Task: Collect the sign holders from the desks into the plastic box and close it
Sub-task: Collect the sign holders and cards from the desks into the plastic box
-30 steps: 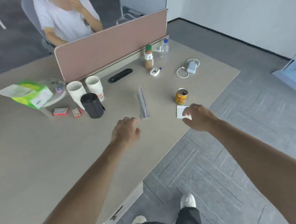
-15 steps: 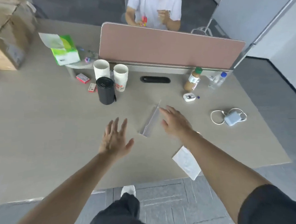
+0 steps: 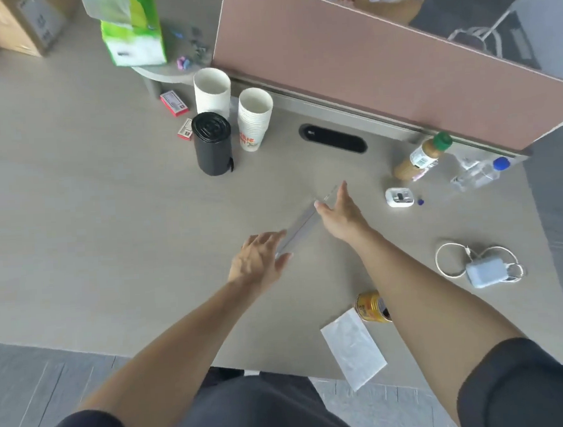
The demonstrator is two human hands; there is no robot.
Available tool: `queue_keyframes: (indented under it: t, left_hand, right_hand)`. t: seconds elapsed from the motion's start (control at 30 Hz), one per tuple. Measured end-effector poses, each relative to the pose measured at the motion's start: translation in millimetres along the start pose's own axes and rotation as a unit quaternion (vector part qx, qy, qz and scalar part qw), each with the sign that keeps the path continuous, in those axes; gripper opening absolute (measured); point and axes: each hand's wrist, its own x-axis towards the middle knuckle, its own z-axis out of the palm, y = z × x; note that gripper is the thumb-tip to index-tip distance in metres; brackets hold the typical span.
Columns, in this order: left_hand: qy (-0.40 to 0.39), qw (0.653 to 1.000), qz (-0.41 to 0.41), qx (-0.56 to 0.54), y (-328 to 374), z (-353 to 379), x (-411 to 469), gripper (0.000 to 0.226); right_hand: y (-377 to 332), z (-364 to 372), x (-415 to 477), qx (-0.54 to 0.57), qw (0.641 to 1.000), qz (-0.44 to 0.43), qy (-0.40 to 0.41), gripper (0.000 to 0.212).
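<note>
A clear acrylic sign holder [image 3: 302, 223] stands on the beige desk [image 3: 95, 239], running diagonally between my two hands. My left hand [image 3: 259, 260] is at its near end, fingers straight and spread, fingertips touching or almost touching the edge. My right hand [image 3: 340, 212] is at its far end with straight fingers laid along the holder's right side. Neither hand is curled round it. No plastic box is in view.
A black canister [image 3: 212, 143] and two stacks of paper cups [image 3: 255, 118] stand behind the holder. A drink can [image 3: 371, 306] and a white napkin [image 3: 354, 351] lie under my right forearm. A charger with cable [image 3: 485, 269], bottles [image 3: 422, 157] and a pink divider [image 3: 380, 61] are to the right and back.
Both hands have closed in on the sign holder from either side. The camera has moved over the desk and looks down more steeply.
</note>
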Motion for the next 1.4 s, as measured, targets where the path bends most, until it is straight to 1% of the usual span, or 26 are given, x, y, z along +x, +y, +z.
queue_keyframes:
  t: [0.1, 0.23, 0.4, 0.57, 0.67, 0.83, 1.0, 1.17, 1.23, 1.3, 1.4]
  left_hand:
    - [0.029, 0.999, -0.023, -0.02, 9.6, 8.7, 7.1, 0.033]
    - [0.106, 0.992, -0.04, -0.051, 18.4, 15.2, 6.2, 0.029]
    - [0.199, 0.977, -0.047, -0.064, 23.3, -0.5, -3.4, 0.025]
    - [0.268, 0.959, -0.077, -0.054, -0.1, -29.5, -28.9, 0.018]
    - [0.3, 0.946, -0.107, -0.054, -25.2, -51.5, -52.7, 0.019]
    - [0.346, 0.928, -0.134, -0.037, -82.7, -107.9, -111.1, 0.02]
    - [0.423, 0.898, -0.122, -0.013, -161.0, -172.1, -185.1, 0.018]
    - [0.455, 0.876, -0.153, -0.039, -220.7, -224.6, -252.6, 0.023]
    - [0.463, 0.872, -0.152, -0.046, -241.5, -243.4, -274.9, 0.023]
    - [0.469, 0.869, -0.154, -0.044, -260.7, -260.7, -295.2, 0.023]
    - [0.484, 0.856, -0.173, -0.048, -290.1, -284.2, -323.5, 0.023]
  right_hand:
    - [4.1, -3.0, 20.7, -0.007, 1.0, -0.002, -0.016, 0.08]
    - [1.3, -2.8, 33.0, 0.011, 1.0, -0.025, -0.012, 0.07]
    - [-21.3, -1.2, 32.8, 0.028, 0.994, -0.107, 0.009, 0.069]
    - [-67.6, 16.1, 18.2, 0.022, 0.983, -0.181, -0.015, 0.069]
    - [-105.1, 34.9, 0.3, -0.01, 0.974, -0.221, -0.043, 0.067]
    - [-183.0, 86.5, -51.3, -0.021, 0.958, -0.279, -0.07, 0.069]
    - [-261.9, 145.5, -124.2, -0.035, 0.938, -0.335, -0.077, 0.077]
    - [-336.9, 200.9, -183.9, -0.009, 0.943, -0.307, -0.126, 0.082]
    - [-366.2, 220.9, -203.1, -0.005, 0.942, -0.3, -0.148, 0.081]
    - [-392.5, 239.9, -219.0, 0.005, 0.938, -0.304, -0.165, 0.078]
    - [-431.6, 271.6, -240.7, 0.027, 0.927, -0.319, -0.194, 0.08]
